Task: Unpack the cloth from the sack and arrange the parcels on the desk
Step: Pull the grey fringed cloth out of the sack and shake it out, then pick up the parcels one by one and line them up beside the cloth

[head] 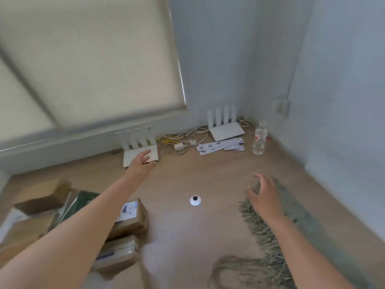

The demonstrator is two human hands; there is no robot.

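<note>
A grey-green fringed cloth lies spread along the right side of the wooden desk. My right hand hovers over its far end with fingers spread, holding nothing. Several brown cardboard parcels lie piled at the left, one with a white label, another dark green. My left arm stretches over them, and my left hand is open near a white router, fingers apart. No sack is clearly in view.
A small white dome camera sits mid-desk. At the back stand a second router, tangled cables, paper slips and a water bottle. A window blind and grey walls close off the back and right.
</note>
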